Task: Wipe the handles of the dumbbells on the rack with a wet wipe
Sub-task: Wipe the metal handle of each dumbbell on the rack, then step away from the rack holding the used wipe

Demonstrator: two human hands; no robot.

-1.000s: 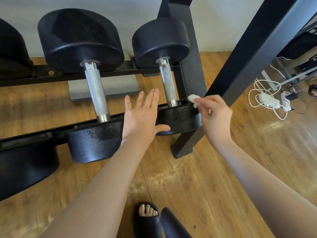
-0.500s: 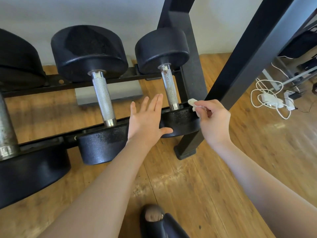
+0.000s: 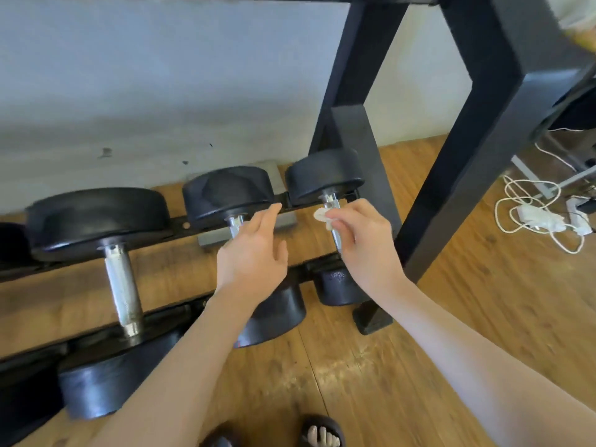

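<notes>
Right hand point(image 3: 364, 240) pinches the wet wipe point(image 3: 323, 217) against the handle point(image 3: 335, 227) of the rightmost dumbbell, right of centre in the frame. This handle runs from upper left to lower right, so the wiping should go along it. Left hand point(image 3: 254, 253) is open, hovering over the next handle point(image 3: 236, 224).

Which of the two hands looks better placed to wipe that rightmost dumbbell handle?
The right hand: it already pinches the wet wipe at the rightmost handle. The left hand is open and empty.
</notes>
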